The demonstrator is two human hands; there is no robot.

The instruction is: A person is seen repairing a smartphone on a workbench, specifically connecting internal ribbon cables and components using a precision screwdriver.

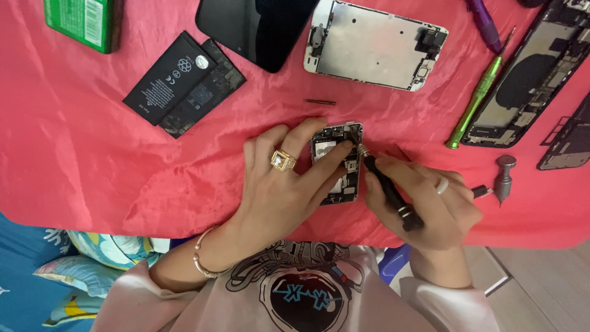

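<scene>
My left hand [279,184] pins the opened phone [340,161], its long axis pointing away from me; my right hand [424,206] grips a black screwdriver [387,190], tip touching its right edge.

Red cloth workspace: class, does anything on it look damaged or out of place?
Yes. Of the two black batteries lying overlapped at upper left, the lower one has a scuffed, peeling surface. A small loose bit also lies alone on the red cloth.
</scene>
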